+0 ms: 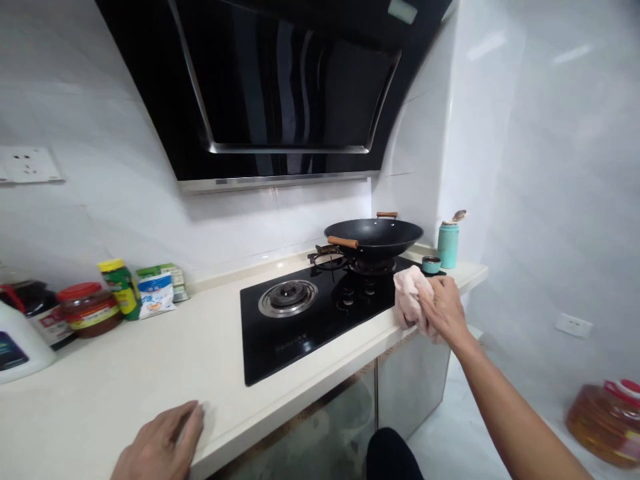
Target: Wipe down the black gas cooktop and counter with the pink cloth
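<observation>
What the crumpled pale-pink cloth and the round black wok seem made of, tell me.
Crumpled pale-pink cloth: probably soft fabric, matte, bunching into folds. Round black wok: likely metal, perhaps coated, satin finish, from its soft sheen and thin rim.

we see one cloth (411, 293), pale pinkish white, soft and crumpled, bunched into an uneven wad with loose folds. our right fingers (429, 299) grip it from its right side and hide part of it. it is at the front edge of the desk (150, 353), toward the right end, its lower folds drooping past that edge. from where we look, its upper part overlaps the front right side of the black stove (273, 343); we cannot tell whether it touches the glass.
</observation>
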`<state>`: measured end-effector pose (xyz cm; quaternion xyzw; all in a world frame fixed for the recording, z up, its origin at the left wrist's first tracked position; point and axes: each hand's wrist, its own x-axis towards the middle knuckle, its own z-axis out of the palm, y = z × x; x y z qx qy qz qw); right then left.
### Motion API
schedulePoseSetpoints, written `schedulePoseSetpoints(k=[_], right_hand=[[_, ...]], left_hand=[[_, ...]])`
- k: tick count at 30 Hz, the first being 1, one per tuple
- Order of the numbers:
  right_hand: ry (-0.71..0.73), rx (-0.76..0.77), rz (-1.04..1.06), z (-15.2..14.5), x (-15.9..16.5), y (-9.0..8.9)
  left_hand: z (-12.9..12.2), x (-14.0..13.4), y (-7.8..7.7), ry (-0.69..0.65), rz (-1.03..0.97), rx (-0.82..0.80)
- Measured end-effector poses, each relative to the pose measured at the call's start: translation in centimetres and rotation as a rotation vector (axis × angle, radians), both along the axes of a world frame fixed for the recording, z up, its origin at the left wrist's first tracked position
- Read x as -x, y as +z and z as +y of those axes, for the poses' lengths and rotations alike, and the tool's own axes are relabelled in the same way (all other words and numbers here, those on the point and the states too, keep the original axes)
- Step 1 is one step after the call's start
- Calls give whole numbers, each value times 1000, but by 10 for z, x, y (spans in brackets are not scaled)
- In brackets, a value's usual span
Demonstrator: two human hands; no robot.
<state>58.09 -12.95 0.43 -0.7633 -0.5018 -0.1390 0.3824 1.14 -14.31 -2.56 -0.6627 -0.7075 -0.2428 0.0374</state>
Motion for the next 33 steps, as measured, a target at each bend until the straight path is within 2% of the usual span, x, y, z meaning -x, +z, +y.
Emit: schedulePoseSetpoints(k=[2, 6, 8, 12, 15, 18, 24, 33], right_hand=[[48, 130, -82, 16, 9, -3], [379, 531, -250, 36, 1, -10], [417, 596, -212, 43, -11, -11], [366, 511, -84, 56, -12, -22], [322, 379, -193, 60, 9, -40], [398, 322, -336, 57, 41, -50], [596, 349, -377, 47, 125, -38], [904, 345, -310, 27, 251, -20]], left_hand=[[-2, -4, 3, 31, 6, 15], [-5, -6, 4, 20, 23, 8], [-4, -6, 4, 17, 38, -12], [-5, -10, 2, 31, 52, -38], [-9, -16, 2, 35, 41, -62], [-13, -23, 1, 48, 41, -91], [-17, -27, -1, 45, 56, -130], [-22, -28, -4, 35, 27, -165]])
